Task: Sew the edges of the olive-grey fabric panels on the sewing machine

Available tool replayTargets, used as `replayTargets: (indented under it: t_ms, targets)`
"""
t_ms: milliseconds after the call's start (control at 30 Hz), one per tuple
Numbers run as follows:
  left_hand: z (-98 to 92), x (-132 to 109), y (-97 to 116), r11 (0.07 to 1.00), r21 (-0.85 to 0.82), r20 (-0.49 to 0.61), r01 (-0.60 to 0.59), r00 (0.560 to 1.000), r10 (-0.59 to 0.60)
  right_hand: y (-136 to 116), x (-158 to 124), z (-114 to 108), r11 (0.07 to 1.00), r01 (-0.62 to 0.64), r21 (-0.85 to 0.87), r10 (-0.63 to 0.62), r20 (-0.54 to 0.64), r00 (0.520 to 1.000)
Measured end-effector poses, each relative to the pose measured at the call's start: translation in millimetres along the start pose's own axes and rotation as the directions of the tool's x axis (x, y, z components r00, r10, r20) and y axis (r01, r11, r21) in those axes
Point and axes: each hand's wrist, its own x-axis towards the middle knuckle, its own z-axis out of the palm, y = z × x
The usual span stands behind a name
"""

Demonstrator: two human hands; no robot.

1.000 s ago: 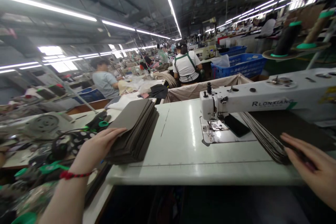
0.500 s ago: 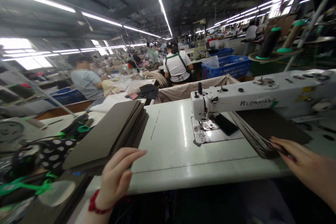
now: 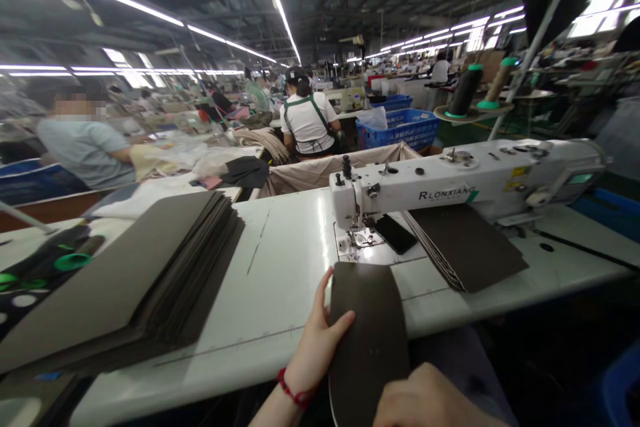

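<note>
The left hand [image 3: 315, 347] holds a dark, round-topped panel of leather-like sheet [image 3: 367, 340] tilted over the front edge of the white table [image 3: 285, 280]. Its fingers [image 3: 344, 321] are spread and wrap the panel's left edge, with one lying across the face. The right hand [image 3: 425, 400] sits at the panel's lower right edge, fingers pressed together (whether they grip it, I cannot tell). A thick stack of similar panels [image 3: 150, 280] lies on the table to the left. To the right, a fanned pile of panels [image 3: 465, 247] lies under the arm of an RLONXIANG sewing machine [image 3: 450, 190], with a black phone [image 3: 395, 233] on its bed.
</note>
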Motion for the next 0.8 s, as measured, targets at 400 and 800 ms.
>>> replayTargets:
  t_ms: [400, 800]
  targets:
    - [-64.9, -11.5, -20.5, -0.004, 0.966, 0.249, -0.257, 0.93, 0.269, 110.6, 15.6, -81.8, 0.66, -0.705, -0.26, 0.501, -0.547, 0.671]
    - [-45.8, -2.2, -15.8, -0.046, 0.982, 0.186, -0.181, 0.935, 0.302, 110.8, 83.6, -38.8, 0.803, -0.421, -0.421, 0.388, -0.167, 0.906]
